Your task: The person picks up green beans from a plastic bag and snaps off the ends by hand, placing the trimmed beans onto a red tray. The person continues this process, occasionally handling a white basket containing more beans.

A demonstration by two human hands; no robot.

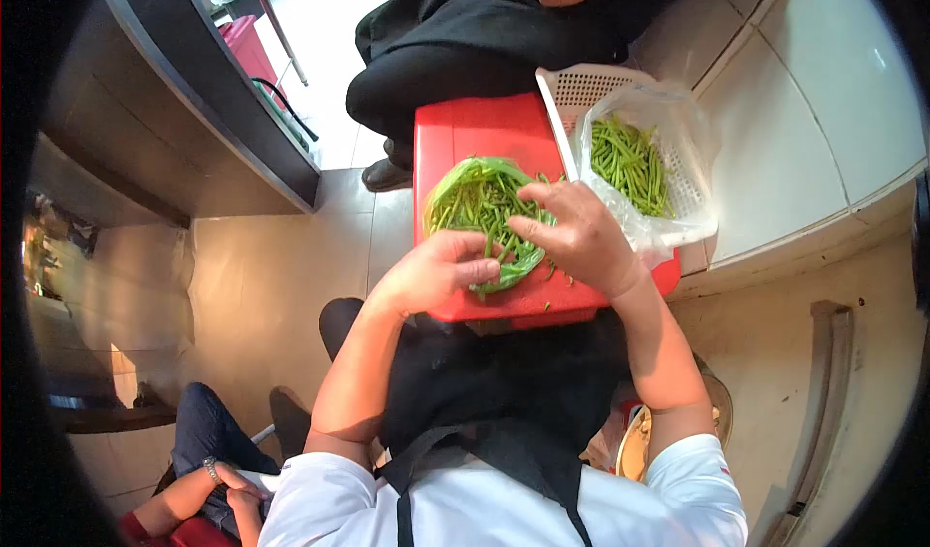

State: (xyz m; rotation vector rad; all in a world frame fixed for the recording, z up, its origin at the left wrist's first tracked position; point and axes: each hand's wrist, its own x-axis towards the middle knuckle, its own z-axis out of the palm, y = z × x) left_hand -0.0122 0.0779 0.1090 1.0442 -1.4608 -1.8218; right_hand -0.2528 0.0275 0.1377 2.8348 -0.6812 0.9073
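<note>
A green plastic bag full of cut green bean pieces lies open on a red stool-like surface. At the bag's lower edge is my left hand, its thumb and fingers curled around something I cannot make out. My right hand hovers over the bag's right side, fingers apart, with nothing visible between them. Behind it, a white perforated basket holds a clear plastic bag with long green beans. A few loose bits lie on the red surface.
Across the red surface sits a person in black clothing. Another person's clasped hands show at the lower left. A tiled wall rises at the right, and a dark cabinet stands at the left.
</note>
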